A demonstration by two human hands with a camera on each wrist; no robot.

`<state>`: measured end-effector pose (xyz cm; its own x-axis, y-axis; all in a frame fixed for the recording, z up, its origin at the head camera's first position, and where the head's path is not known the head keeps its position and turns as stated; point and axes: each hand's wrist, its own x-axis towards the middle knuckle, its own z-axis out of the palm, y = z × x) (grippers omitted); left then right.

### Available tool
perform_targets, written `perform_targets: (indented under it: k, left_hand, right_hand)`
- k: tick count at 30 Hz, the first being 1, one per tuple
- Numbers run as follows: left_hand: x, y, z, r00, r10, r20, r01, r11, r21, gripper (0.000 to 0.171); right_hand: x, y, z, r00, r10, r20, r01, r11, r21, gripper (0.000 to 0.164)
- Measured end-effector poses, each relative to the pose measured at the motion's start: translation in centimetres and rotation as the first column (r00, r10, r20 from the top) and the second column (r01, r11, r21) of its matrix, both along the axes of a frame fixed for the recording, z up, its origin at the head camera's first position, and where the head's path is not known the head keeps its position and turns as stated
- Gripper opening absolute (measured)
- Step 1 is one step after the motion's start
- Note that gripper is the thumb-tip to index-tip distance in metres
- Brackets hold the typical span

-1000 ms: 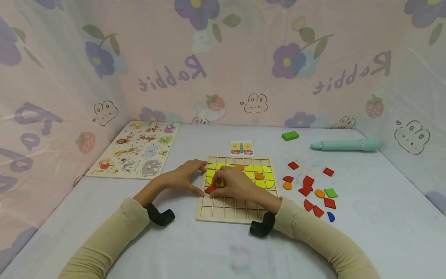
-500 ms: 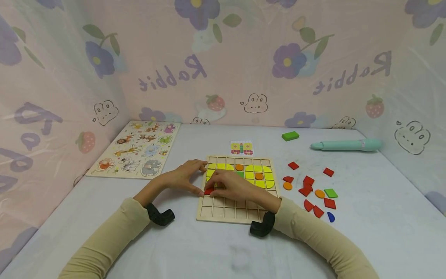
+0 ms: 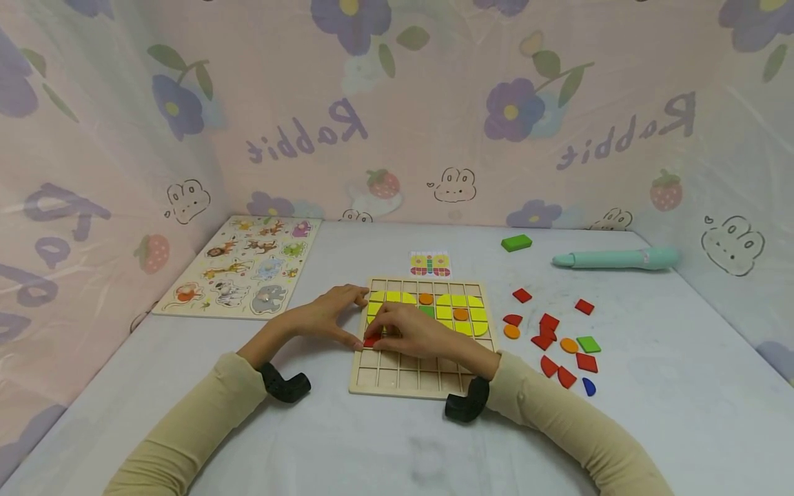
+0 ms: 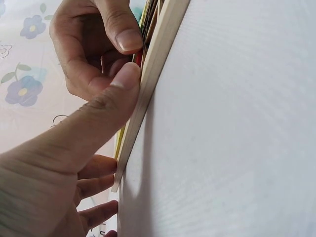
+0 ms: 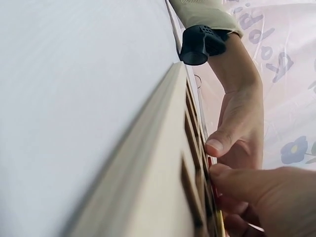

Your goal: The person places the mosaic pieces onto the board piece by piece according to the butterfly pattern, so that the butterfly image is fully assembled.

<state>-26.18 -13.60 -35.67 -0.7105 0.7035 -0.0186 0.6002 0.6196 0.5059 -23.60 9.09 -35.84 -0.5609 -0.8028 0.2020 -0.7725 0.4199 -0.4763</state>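
Note:
A wooden grid board (image 3: 397, 382) lies on the table in front of me. Yellow tiles (image 3: 476, 315), orange discs (image 3: 460, 314) and a green tile (image 3: 428, 311) sit in its cells. My left hand (image 3: 325, 313) touches the board's left edge with thumb and fingertips, fingers spread. Over the board, my right hand (image 3: 412, 331) has curled fingers on a red tile (image 3: 371, 341) in a cell at the left edge; the fingers partly hide the tile. In the left wrist view, both thumbs are close together by the red tile (image 4: 138, 58).
Behind the board lies a small butterfly pattern card (image 3: 430, 263). Loose red tiles (image 3: 586, 362), orange discs and a blue half-disc (image 3: 589, 386) lie to the right. Farther back are a green block (image 3: 517, 242) and a mint pen-shaped object (image 3: 614, 259). An animal puzzle board (image 3: 238, 269) lies left.
My right hand has moved slightly left and down, and the red tile has gone from tilted above the board to flat in its left-edge cell. My left hand has stayed put.

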Motion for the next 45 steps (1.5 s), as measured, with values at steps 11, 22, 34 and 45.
perform_targets:
  k: [11, 22, 34, 45]
  left_hand:
    - [0.3, 0.1, 0.4, 1.0, 0.006, 0.011, -0.006, 1.0, -0.011, 0.077]
    - [0.2, 0.1, 0.5, 1.0, 0.011, -0.006, -0.011, 1.0, -0.028, 0.074]
    - [0.1, 0.2, 0.2, 1.0, 0.016, 0.017, -0.016, 1.0, -0.026, 0.077]
    - [0.1, 0.2, 0.2, 1.0, 0.011, 0.003, -0.011, 1.0, -0.027, 0.077]
  right_hand:
    - [-1.4, 6.7, 3.1, 0.983, -0.167, -0.072, 0.158, 0.981, -0.114, 0.019]
    - [-3.9, 19.4, 2.3, 0.722, -0.69, -0.051, 0.691, 0.723, -0.003, 0.033]
    - [-3.8, 21.5, 1.5, 0.639, -0.765, 0.082, 0.739, 0.64, 0.21, 0.041]
    - [-3.5, 20.0, 2.1, 0.664, -0.744, 0.076, 0.728, 0.667, 0.158, 0.036]
